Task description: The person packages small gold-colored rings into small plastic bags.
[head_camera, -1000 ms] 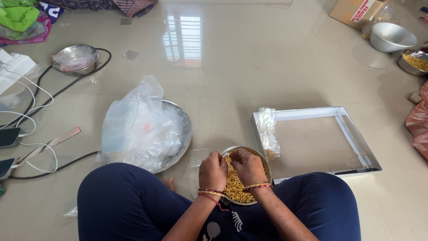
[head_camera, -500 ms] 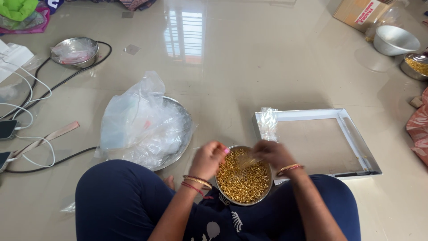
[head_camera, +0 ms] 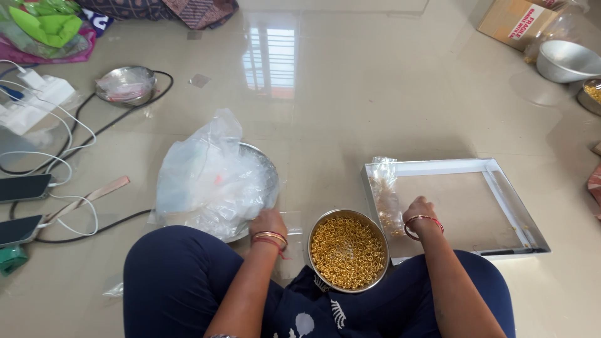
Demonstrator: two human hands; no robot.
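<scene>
Bowl [head_camera: 348,251] of gold rings sat between my knees, reachable by both hands. Left hand [head_camera: 268,223] rested on the bags [head_camera: 206,178], right hand [head_camera: 418,209] at the tray [head_camera: 501,194] by the packet [head_camera: 386,195]; couldn't tell either grip.

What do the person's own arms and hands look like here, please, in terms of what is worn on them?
Both forearms are bare, with no sleeves in view. The left hand has a few gold and red bangles at the wrist, with a red thread. The right hand wears thin red bangles. No gloves.
</scene>
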